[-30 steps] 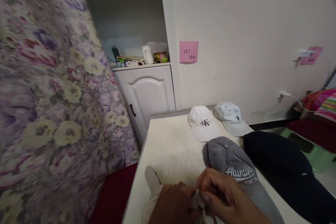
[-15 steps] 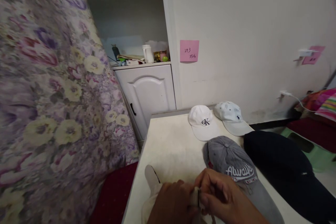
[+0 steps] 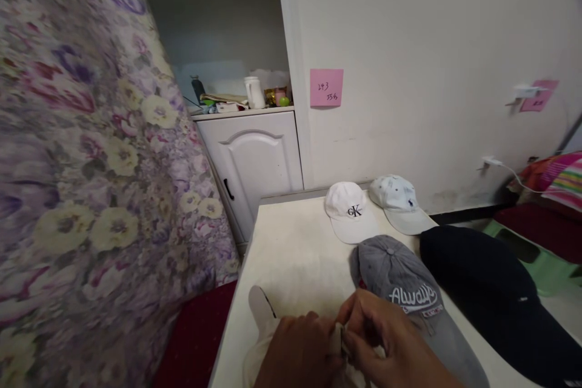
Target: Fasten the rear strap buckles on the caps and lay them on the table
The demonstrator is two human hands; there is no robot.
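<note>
At the near edge of the table, my left hand (image 3: pixel 297 351) and my right hand (image 3: pixel 386 339) meet over a cream cap (image 3: pixel 257 357), mostly hidden beneath them. A pale rounded strap end (image 3: pixel 260 309) sticks up beyond my left hand. My left fingers are closed on the cream fabric. Thumb and forefinger of my right hand pinch a narrow cream strap (image 3: pixel 337 339) between the hands. Just right of my right hand lies a grey cap (image 3: pixel 395 267) with white "Always" lettering, its brim toward me.
A white cap (image 3: pixel 348 206) and a pale blue cap (image 3: pixel 400 203) sit at the table's back edge. A large black cap (image 3: pixel 486 285) lies at the right. A floral curtain (image 3: pixel 104 163) hangs at the left, beside a white cabinet (image 3: pixel 259 163). A green stool (image 3: pixel 548 267) stands right.
The view has shifted very slightly. My right fingers have moved a little on the strap; both hands stay in the same place and the caps have not moved.
</note>
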